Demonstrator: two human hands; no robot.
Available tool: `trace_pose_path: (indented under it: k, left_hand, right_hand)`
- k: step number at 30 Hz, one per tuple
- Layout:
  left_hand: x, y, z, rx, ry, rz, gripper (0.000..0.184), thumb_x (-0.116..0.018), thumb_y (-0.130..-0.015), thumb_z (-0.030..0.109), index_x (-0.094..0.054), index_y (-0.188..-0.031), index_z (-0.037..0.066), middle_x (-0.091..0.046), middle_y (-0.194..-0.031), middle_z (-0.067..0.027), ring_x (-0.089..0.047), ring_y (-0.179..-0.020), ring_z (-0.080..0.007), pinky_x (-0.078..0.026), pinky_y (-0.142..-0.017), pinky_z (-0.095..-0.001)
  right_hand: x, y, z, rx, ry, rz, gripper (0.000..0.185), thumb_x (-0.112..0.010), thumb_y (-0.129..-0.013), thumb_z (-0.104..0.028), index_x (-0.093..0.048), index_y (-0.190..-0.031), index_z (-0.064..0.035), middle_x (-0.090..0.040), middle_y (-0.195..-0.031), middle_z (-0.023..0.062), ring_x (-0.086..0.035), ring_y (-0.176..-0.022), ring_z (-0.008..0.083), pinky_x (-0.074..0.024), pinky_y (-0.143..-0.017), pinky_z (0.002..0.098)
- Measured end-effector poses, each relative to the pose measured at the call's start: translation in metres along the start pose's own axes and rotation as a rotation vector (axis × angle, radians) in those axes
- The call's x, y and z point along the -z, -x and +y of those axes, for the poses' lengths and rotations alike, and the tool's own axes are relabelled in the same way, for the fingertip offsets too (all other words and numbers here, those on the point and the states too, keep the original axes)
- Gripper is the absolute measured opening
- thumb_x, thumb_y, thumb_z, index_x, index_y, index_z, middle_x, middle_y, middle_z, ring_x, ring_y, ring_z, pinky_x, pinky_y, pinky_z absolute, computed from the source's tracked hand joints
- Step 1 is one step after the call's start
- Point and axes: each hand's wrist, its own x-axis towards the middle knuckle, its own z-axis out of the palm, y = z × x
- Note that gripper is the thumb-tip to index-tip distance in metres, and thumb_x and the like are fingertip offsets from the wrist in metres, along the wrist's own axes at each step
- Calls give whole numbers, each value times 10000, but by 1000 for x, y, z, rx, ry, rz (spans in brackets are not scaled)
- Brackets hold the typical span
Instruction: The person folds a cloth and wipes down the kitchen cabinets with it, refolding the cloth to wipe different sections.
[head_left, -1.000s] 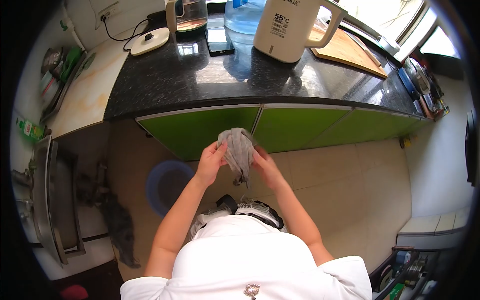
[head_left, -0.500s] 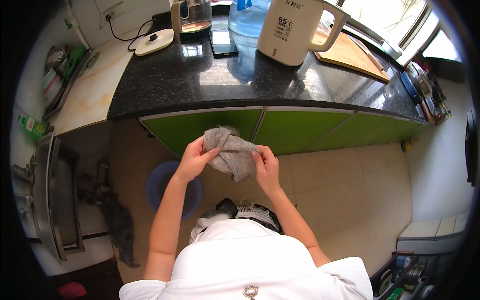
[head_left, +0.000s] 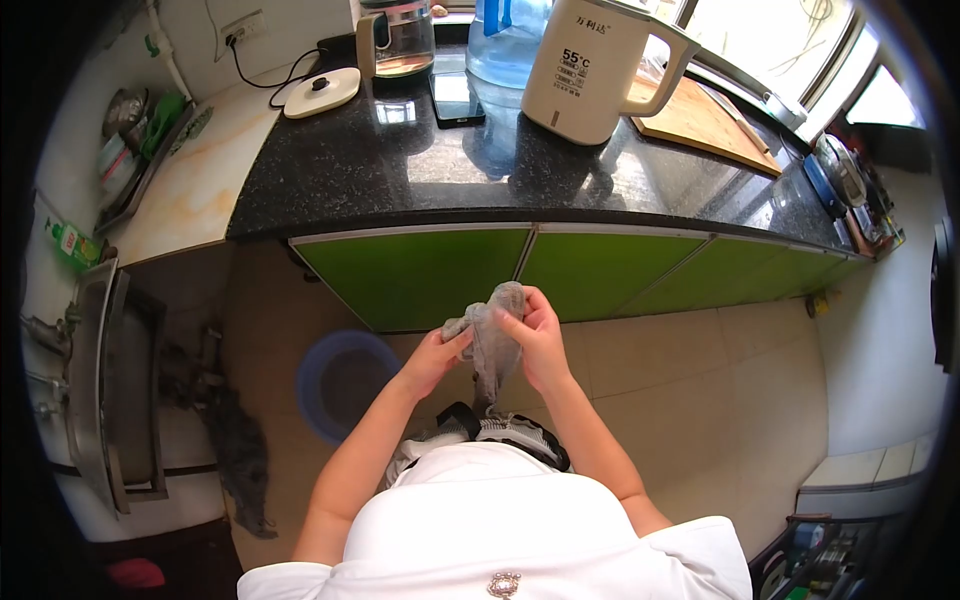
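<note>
Closer together than before: left hand (head_left: 434,361) and right hand (head_left: 541,343), both hands clamped on bunched grey cloth (head_left: 492,352).

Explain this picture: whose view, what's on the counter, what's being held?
No machine here: a camera worn on the person's head looks forward and down, so their white shirt fills the bottom. The bare left hand and right hand hold a bunched grey cloth, in front of green cabinets. On the black countertop are a pale jug marked 55°C, a glass pot, what looks like a phone, a blue water bottle and a wooden board.
</note>
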Motion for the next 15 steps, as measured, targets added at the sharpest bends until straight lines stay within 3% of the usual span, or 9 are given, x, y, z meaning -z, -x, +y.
trace_pose_path:
  k: [2,6,10,13,15]
  left_hand:
    - [0,-3,5,29,-161,100,311,-599,-886,222,-574,-1137,40,-601,-1060,0,-530,-974,-89,-407,-871,-257]
    - [-8,-2,22,-221,-291,147,214,-585,-893,168,-623,-1032,9,-621,-976,5,-530,-878,-68,-416,-815,-227]
    - [-6,-8,23,-322,-357,235,183,-578,-892,145,-631,-978,-8,-622,-884,5,-529,-793,-60,-425,-722,-219]
    - [-3,-7,37,-367,-520,286,189,-581,-891,159,-640,-900,-20,-609,-774,19,-514,-697,-49,-420,-637,-211]
    - [0,-5,47,-397,-626,336,238,-587,-891,185,-633,-808,-33,-579,-676,33,-487,-614,-39,-406,-567,-203]
  right_hand:
    - [13,-1,4,50,36,25,122,-593,-842,6,-561,-956,-23,-613,-884,18,-565,-839,86,-452,-752,225]
    - [34,4,6,183,185,134,147,-605,-810,52,-586,-943,-9,-632,-887,30,-581,-820,100,-451,-770,230]
    - [34,6,13,250,312,226,109,-621,-817,26,-614,-925,12,-631,-832,7,-546,-700,54,-442,-646,193]
    - [33,5,12,279,558,242,157,-634,-822,-3,-562,-961,4,-612,-784,3,-492,-632,37,-400,-563,190]
    - [26,0,16,373,546,281,194,-634,-827,-21,-512,-978,-14,-594,-751,4,-464,-605,34,-377,-534,193]
